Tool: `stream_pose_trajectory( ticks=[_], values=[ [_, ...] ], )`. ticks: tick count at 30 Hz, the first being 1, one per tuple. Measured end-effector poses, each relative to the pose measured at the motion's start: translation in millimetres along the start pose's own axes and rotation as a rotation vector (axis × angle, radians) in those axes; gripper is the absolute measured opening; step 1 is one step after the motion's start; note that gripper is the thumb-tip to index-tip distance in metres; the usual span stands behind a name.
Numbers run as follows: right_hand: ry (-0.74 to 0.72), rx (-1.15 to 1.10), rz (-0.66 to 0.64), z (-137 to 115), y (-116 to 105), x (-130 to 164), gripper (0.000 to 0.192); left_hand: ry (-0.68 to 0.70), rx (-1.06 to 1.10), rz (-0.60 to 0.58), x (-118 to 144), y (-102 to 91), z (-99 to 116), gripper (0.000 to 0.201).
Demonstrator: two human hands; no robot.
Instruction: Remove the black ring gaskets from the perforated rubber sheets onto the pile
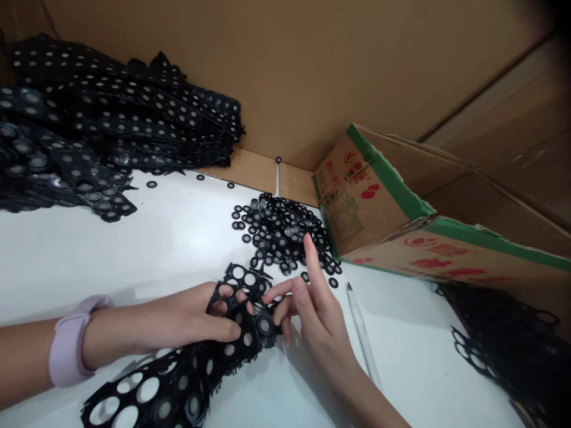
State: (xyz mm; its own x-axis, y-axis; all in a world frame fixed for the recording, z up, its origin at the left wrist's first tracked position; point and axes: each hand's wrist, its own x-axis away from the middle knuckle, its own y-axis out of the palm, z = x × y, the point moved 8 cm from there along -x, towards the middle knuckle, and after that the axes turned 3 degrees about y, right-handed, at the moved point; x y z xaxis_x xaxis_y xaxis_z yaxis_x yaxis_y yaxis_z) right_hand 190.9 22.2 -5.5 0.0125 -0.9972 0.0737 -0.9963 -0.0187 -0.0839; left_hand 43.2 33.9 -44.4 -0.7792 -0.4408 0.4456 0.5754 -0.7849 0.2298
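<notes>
My left hand [191,315] grips a black perforated rubber sheet [187,368], thumb on top and fingers beneath, some fingertips showing through its holes. A wide band circles the left wrist. My right hand [307,309] is at the sheet's right end, its index finger raised and the other fingers bent against the edge, beside a ring [264,325] that still sits in the sheet. Whether those fingers pinch a ring is hidden. Just beyond both hands lies a heap of small black rubber rings [285,232].
Stacked black sheets with round spots [134,113] fill the back left. A cardboard box [379,196] with green edges stands at the right. A white pen-like tool [362,333] lies right of my right hand. Dark punched scraps [495,339] are at the far right of the white table [178,238].
</notes>
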Motion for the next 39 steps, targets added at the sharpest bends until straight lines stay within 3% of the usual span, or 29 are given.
stream_pose_trajectory(
  ticks=[5,8,13,18,21,23,26,29,31,33,36,39],
  values=[
    [-0.328,0.342,-0.102,-28,9,5,0.026,0.048,0.025,0.107,0,-7.9,-1,0.028],
    [-0.37,0.415,-0.096,-32,12,6,0.023,0.113,0.092,0.119,1,-6.2,1,0.033],
    [-0.324,0.432,-0.13,-31,17,6,0.015,0.195,0.024,0.149,3,-4.1,8,0.024],
    [-0.25,0.511,-0.089,-22,17,4,0.037,0.227,-0.114,0.118,3,3.1,17,0.009],
    [0.013,0.242,-0.102,5,16,0,0.04,0.231,-0.148,0.064,3,9.3,20,0.012],
    [0.185,0.002,0.011,23,9,-2,0.043,0.218,-0.209,0.063,3,9.8,21,0.011],
    [0.249,-0.178,0.186,30,-2,-4,0.047,0.194,-0.211,0.057,4,8.9,19,0.012],
    [0.217,-0.194,0.211,23,-7,-7,0.057,0.136,-0.072,-0.008,3,9.3,16,0.028],
    [0.18,-0.175,0.218,16,-13,-7,0.066,0.111,0.02,-0.091,2,12.3,15,0.039],
    [0.087,-0.093,0.172,6,-16,-6,0.06,0.125,0.076,-0.166,1,15.4,17,0.045],
    [-0.226,0.28,0.037,-20,-8,2,0.041,0.112,0.047,-0.116,-2,10.5,15,0.033],
    [-0.574,0.757,-0.059,-41,13,19,0.026,0.067,0.028,-0.05,-3,6.7,10,0.017]
  ],
)
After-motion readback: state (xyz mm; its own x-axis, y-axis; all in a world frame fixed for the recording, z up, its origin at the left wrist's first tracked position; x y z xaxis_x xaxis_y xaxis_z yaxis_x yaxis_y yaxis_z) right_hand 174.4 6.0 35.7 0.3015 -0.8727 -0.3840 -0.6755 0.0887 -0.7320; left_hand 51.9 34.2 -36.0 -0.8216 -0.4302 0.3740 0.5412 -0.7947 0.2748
